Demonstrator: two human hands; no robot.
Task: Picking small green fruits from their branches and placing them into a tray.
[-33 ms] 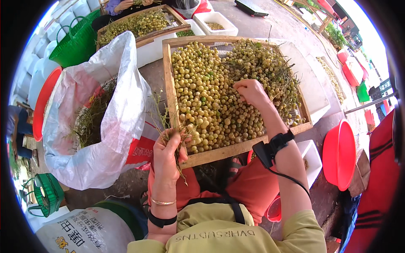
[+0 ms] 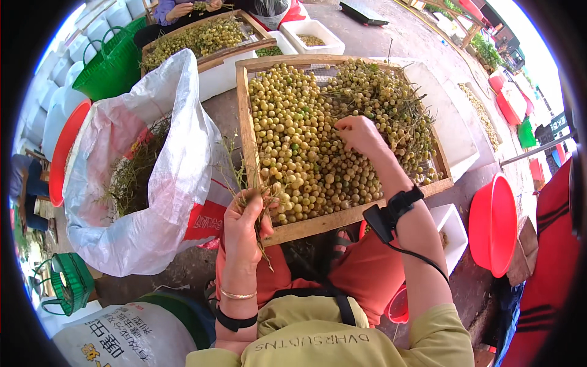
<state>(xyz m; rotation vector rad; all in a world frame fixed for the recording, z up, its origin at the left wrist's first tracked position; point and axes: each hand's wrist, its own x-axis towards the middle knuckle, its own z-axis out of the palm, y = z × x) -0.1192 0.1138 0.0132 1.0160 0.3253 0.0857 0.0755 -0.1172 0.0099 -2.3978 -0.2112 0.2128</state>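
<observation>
Pinching thin stems (image 2: pixel 249 197), left hand (image 2: pixel 243 226) is pointing their long axis away and slightly left, right hand (image 2: pixel 362 136) is hanging over round fruits (image 2: pixel 287 131), fingers curled, grip unclear

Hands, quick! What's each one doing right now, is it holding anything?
Left hand: closed, holding thin stems.
Right hand: fingers curled at the round fruits; can't tell if it holds any.
</observation>
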